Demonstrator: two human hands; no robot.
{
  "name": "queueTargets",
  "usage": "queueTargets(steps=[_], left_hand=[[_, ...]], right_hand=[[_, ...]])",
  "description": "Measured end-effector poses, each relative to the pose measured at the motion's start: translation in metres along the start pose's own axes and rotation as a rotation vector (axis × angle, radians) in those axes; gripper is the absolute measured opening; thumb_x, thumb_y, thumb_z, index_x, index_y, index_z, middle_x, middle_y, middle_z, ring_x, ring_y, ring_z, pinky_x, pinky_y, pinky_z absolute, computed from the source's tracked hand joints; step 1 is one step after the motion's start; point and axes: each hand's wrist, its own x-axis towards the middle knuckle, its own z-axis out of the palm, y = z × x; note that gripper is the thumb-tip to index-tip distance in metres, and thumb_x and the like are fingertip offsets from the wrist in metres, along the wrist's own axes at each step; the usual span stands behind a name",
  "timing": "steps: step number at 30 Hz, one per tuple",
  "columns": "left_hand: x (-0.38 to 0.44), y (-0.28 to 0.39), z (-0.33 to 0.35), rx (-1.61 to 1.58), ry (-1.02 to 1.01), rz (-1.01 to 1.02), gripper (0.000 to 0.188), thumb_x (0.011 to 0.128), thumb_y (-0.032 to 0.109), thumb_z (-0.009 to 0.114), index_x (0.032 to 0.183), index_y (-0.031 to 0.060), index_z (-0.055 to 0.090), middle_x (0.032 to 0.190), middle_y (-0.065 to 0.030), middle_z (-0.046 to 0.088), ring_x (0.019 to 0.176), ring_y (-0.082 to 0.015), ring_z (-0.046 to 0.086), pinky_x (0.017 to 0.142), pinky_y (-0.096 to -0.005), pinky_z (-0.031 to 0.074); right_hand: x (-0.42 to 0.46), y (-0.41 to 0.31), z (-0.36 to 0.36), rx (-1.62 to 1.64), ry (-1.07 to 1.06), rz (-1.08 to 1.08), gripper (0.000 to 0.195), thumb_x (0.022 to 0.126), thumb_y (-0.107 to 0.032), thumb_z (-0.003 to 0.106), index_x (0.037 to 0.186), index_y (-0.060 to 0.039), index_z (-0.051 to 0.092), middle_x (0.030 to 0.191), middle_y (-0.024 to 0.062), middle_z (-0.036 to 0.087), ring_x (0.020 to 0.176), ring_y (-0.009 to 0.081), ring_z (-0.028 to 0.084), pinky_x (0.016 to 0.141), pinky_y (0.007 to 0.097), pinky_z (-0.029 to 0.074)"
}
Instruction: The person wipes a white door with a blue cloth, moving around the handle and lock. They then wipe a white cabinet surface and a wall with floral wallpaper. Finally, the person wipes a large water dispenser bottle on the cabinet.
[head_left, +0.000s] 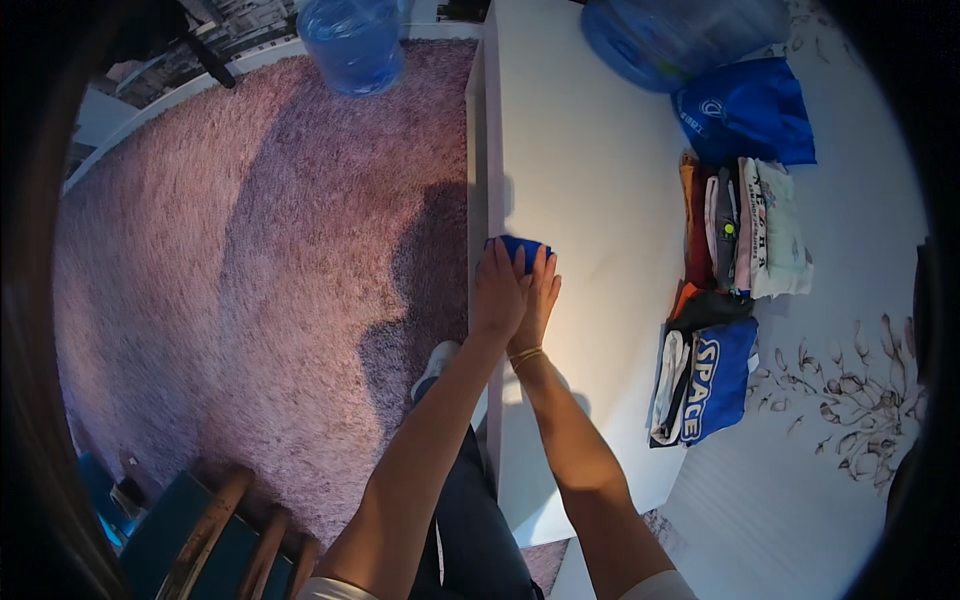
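Observation:
A small piece of folded blue cloth (529, 246) lies at the left edge of the long white tabletop (592, 195). My left hand (499, 296) and my right hand (536, 304) are close together on it, fingers laid over its near side and hiding much of it. The left hand partly overlaps the right one. A thin gold-coloured bracelet (528, 355) circles my right wrist.
Folded clothes (772, 232) stand in a row along the right side, with a blue printed garment (724, 382) nearest. Beyond them are a blue bag (746, 112) and a large blue plastic bottle (637, 37). Pink carpet (300, 225) holds another blue container (352, 49) and a wooden chair (217, 525).

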Motion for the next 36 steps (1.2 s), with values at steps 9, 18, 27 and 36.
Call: queueTargets(steps=[9, 18, 27, 36], left_hand=[[-0.119, -0.007, 0.002, -0.105, -0.143, -0.073, 0.066, 0.079, 0.021, 0.052, 0.128, -0.0075, 0.018, 0.127, -0.0268, 0.028, 0.112, -0.0407, 0.036, 0.093, -0.0422, 0.032], [0.006, -0.004, 0.001, -0.097, 0.02, -0.002, 0.064, 0.08, 0.025, 0.049, 0.128, -0.0066, 0.02, 0.127, -0.0254, 0.031, 0.11, -0.0403, 0.038, 0.09, -0.0445, 0.034], [0.142, -0.01, -0.013, -0.273, -0.004, 0.01, 0.064, 0.082, 0.025, 0.05, 0.13, -0.0026, 0.019, 0.128, -0.0267, 0.029, 0.117, -0.0414, 0.03, 0.097, -0.0442, 0.027], [0.107, -0.006, -0.028, -0.334, -0.241, -0.098, 0.071, 0.084, 0.034, 0.048, 0.135, 0.0033, 0.009, 0.135, -0.0246, 0.017, 0.121, -0.0417, 0.025, 0.099, -0.0442, 0.026]], right_hand=[[-0.117, 0.006, -0.017, -0.023, -0.275, 0.06, 0.052, 0.084, -0.024, 0.043, 0.132, -0.0122, 0.027, 0.134, 0.0203, 0.024, 0.123, 0.0394, 0.024, 0.096, 0.056, 0.02], [0.011, 0.009, 0.002, -0.036, -0.152, -0.045, 0.05, 0.084, -0.022, 0.042, 0.131, -0.0111, 0.03, 0.135, 0.019, 0.024, 0.125, 0.0361, 0.024, 0.098, 0.0511, 0.021], [0.143, -0.002, 0.015, 0.055, -0.114, 0.027, 0.052, 0.083, -0.02, 0.042, 0.132, -0.0115, 0.029, 0.136, 0.0185, 0.022, 0.126, 0.0351, 0.02, 0.101, 0.0496, 0.016], [0.103, -0.008, 0.017, -0.073, -0.174, 0.115, 0.054, 0.085, -0.024, 0.046, 0.134, -0.0138, 0.025, 0.139, 0.0171, 0.017, 0.126, 0.0373, 0.019, 0.1, 0.052, 0.019]])
